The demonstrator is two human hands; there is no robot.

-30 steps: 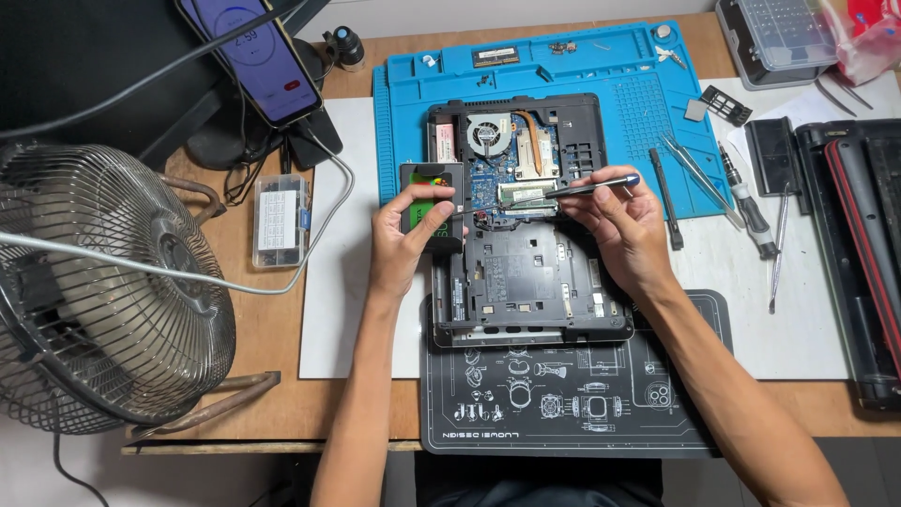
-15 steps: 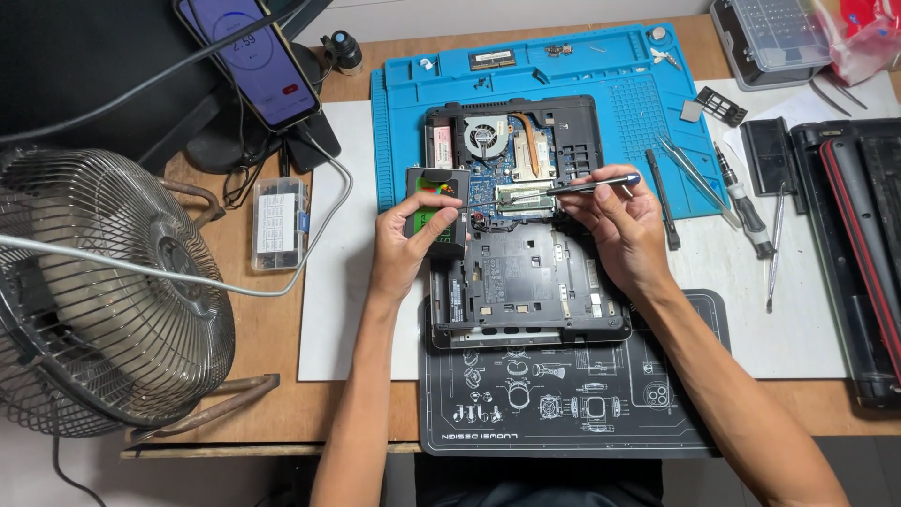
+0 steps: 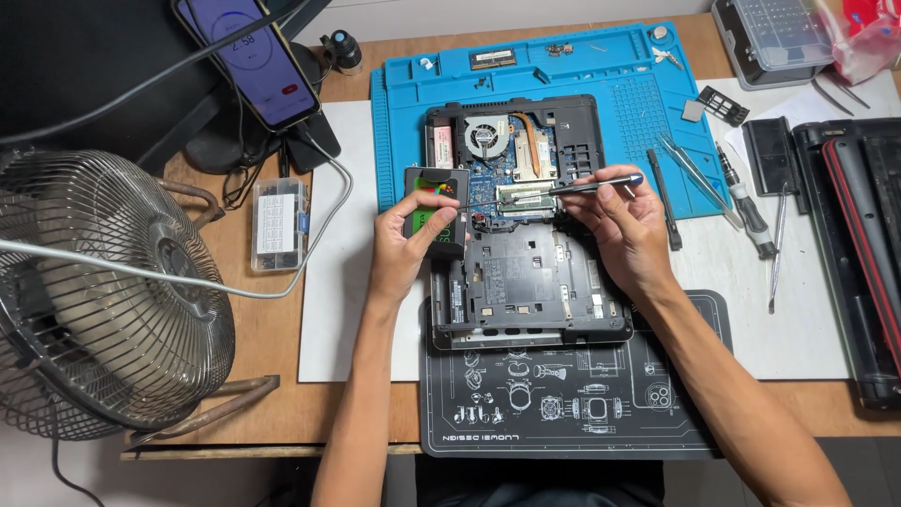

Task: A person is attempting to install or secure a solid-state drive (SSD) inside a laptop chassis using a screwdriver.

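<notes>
Over the opened laptop base, our left hand pinches a black drive; our right hand grips a screwdriver levelled across the board.

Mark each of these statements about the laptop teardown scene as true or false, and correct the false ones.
1. The left hand holds a flat black drive over the left edge of the opened laptop. True.
2. The right hand is empty. False: it holds a slim screwdriver lying level, tip toward the drive.
3. The laptop's cooling fan is exposed. True.
4. The metal-cage fan stands to the right of the laptop. False: it stands at the left edge of the desk.
5. The laptop rests partly on a blue work mat. True.
6. The phone lies flat on the black mat. False: it sits propped at the upper left, off that mat.
</notes>
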